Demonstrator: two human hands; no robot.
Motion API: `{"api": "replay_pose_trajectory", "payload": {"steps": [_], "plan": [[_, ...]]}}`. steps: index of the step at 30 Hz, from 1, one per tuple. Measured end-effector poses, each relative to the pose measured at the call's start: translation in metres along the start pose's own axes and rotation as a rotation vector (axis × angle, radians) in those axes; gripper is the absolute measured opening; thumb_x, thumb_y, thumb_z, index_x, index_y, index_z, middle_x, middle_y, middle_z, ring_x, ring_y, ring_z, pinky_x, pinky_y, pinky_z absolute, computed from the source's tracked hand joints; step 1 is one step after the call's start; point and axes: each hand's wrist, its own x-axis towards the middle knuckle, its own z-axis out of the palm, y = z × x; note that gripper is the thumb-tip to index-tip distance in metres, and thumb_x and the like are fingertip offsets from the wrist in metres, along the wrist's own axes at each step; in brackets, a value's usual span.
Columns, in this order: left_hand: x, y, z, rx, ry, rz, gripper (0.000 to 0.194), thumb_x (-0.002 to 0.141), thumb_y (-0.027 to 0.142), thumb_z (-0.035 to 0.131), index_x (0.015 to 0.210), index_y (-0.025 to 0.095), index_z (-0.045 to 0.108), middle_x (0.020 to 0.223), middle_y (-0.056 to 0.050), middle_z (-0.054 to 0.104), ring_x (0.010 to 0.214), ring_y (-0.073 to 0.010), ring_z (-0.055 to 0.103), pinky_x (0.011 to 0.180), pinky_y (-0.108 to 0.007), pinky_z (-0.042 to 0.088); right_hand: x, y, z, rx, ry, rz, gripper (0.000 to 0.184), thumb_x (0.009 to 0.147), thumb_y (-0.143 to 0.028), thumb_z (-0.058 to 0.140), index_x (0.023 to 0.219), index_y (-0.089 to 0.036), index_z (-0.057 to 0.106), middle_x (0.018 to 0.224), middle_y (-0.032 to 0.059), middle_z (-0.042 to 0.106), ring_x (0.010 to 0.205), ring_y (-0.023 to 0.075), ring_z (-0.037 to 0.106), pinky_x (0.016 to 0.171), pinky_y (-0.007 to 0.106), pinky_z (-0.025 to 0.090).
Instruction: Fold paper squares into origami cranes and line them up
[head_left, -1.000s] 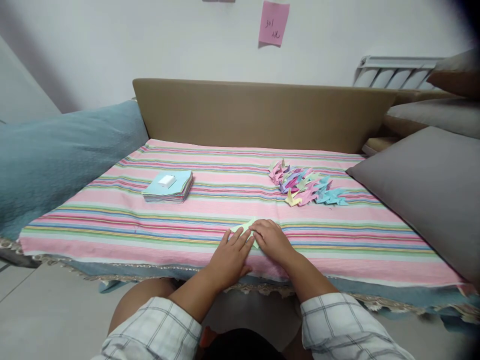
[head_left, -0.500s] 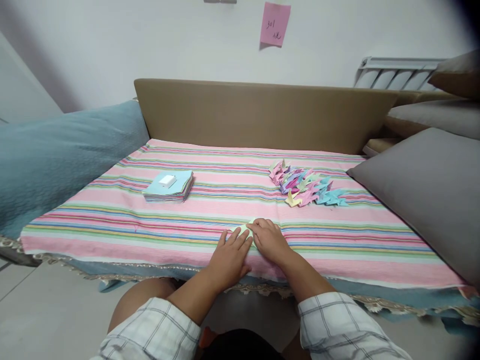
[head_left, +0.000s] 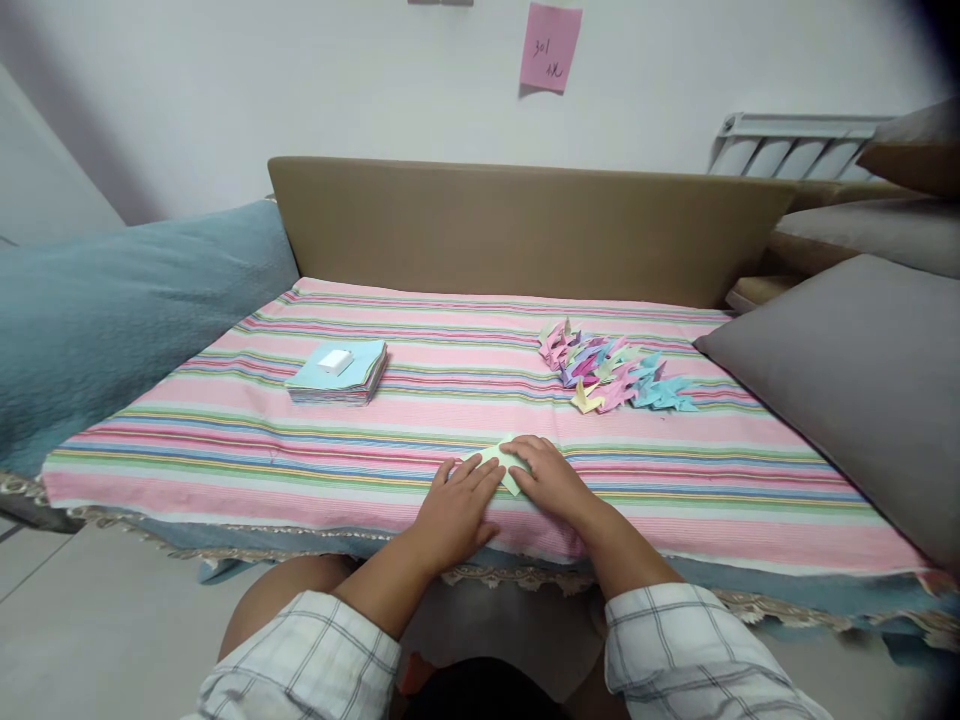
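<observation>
A small folded piece of pale green paper (head_left: 512, 484) lies on the striped cloth close to the front edge, partly covered by my fingers. My left hand (head_left: 459, 510) rests flat over its left part, fingers stretched out and spread. From the right, my right hand (head_left: 551, 480) touches the paper with bent fingers. Its thumb and forefinger are apart, and a bit of green paper shows between them. The exact folds are too small to make out.
A stack of coloured paper sheets (head_left: 337, 385) stands at left with a small white block (head_left: 335, 362) on top. Several folded paper cranes (head_left: 611, 372) lie in rows at back right. A large grey cushion (head_left: 862, 390) borders the right side, and a brown backrest (head_left: 525, 230) the back.
My right hand has shifted slightly right, and its thumb and forefinger have come apart. More of the green paper shows. My left hand has hardly moved.
</observation>
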Motion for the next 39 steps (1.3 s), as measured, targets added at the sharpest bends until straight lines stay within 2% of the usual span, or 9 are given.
{"api": "replay_pose_trajectory", "payload": {"steps": [2, 5, 8, 11, 17, 20, 26, 33, 39], "plan": [[0.001, -0.001, 0.0, -0.008, 0.012, -0.008, 0.066, 0.076, 0.034, 0.062, 0.136, 0.026, 0.036, 0.144, -0.006, 0.04, 0.133, -0.0277, 0.033, 0.107, -0.051, 0.023, 0.0, 0.005, -0.004, 0.027, 0.08, 0.025, 0.036, 0.08, -0.014, 0.048, 0.113, -0.018, 0.061, 0.112, 0.0076, 0.059, 0.107, 0.0197, 0.049, 0.096, 0.035, 0.038], [0.002, -0.003, 0.001, -0.013, 0.016, -0.004, 0.061, 0.076, 0.033, 0.062, 0.133, 0.027, 0.04, 0.143, -0.005, 0.041, 0.132, -0.0275, 0.035, 0.105, -0.051, 0.025, 0.0, 0.014, -0.012, 0.015, 0.171, 0.15, 0.035, 0.078, -0.009, 0.044, 0.106, -0.017, 0.065, 0.105, 0.0081, 0.062, 0.102, 0.0194, 0.053, 0.093, 0.035, 0.041], [0.003, -0.003, 0.001, -0.013, 0.032, 0.004, 0.06, 0.076, 0.033, 0.062, 0.132, 0.027, 0.041, 0.144, -0.006, 0.04, 0.131, -0.0278, 0.035, 0.105, -0.051, 0.025, -0.001, 0.019, -0.018, 0.01, 0.137, 0.219, 0.035, 0.076, -0.007, 0.043, 0.097, -0.018, 0.069, 0.099, 0.0076, 0.064, 0.098, 0.0188, 0.056, 0.091, 0.033, 0.042], [0.003, -0.003, 0.0, -0.019, 0.042, 0.005, 0.058, 0.076, 0.033, 0.062, 0.13, 0.026, 0.043, 0.144, -0.007, 0.04, 0.131, -0.0277, 0.035, 0.104, -0.051, 0.026, -0.003, 0.019, -0.022, 0.055, 0.076, 0.217, 0.035, 0.074, -0.006, 0.043, 0.09, -0.021, 0.07, 0.095, 0.0054, 0.065, 0.096, 0.0175, 0.057, 0.09, 0.031, 0.043], [0.006, -0.004, -0.002, -0.075, 0.066, -0.017, 0.047, 0.077, 0.034, 0.062, 0.122, 0.026, 0.051, 0.139, -0.007, 0.046, 0.128, -0.0267, 0.04, 0.105, -0.05, 0.026, -0.004, 0.015, -0.025, 0.2, 0.078, 0.266, 0.03, 0.073, -0.009, 0.042, 0.082, -0.021, 0.068, 0.092, 0.003, 0.066, 0.091, 0.0173, 0.059, 0.084, 0.031, 0.046], [0.008, -0.003, -0.002, -0.085, 0.083, -0.029, 0.044, 0.077, 0.033, 0.062, 0.12, 0.026, 0.053, 0.137, -0.007, 0.048, 0.127, -0.0269, 0.041, 0.106, -0.051, 0.026, -0.003, 0.014, -0.026, 0.255, 0.056, 0.231, 0.028, 0.072, -0.008, 0.043, 0.077, -0.021, 0.067, 0.09, 0.0026, 0.065, 0.089, 0.0169, 0.059, 0.085, 0.031, 0.046], [0.01, -0.003, -0.007, -0.116, 0.084, -0.049, 0.038, 0.079, 0.029, 0.059, 0.116, 0.023, 0.055, 0.134, -0.008, 0.051, 0.124, -0.0246, 0.045, 0.105, -0.048, 0.028, -0.001, 0.016, -0.02, 0.199, -0.005, 0.098, 0.025, 0.077, -0.011, 0.048, 0.086, -0.018, 0.07, 0.097, 0.0069, 0.063, 0.093, 0.0177, 0.057, 0.088, 0.032, 0.044], [0.011, -0.004, -0.009, -0.121, 0.084, -0.041, 0.035, 0.079, 0.027, 0.058, 0.113, 0.023, 0.057, 0.132, -0.007, 0.054, 0.123, -0.0245, 0.046, 0.104, -0.048, 0.03, -0.002, 0.015, -0.002, 0.074, 0.071, 0.075, 0.03, 0.073, -0.019, 0.06, 0.103, -0.02, 0.068, 0.119, 0.0094, 0.055, 0.111, 0.0227, 0.049, 0.097, 0.038, 0.038], [0.011, -0.005, -0.008, -0.108, 0.085, -0.019, 0.036, 0.079, 0.027, 0.059, 0.114, 0.024, 0.056, 0.131, -0.006, 0.055, 0.122, -0.0247, 0.047, 0.103, -0.047, 0.031, 0.0, 0.012, 0.006, 0.095, 0.107, 0.063, 0.034, 0.074, -0.019, 0.057, 0.107, -0.02, 0.065, 0.121, 0.0091, 0.055, 0.112, 0.023, 0.047, 0.099, 0.04, 0.036]]}}
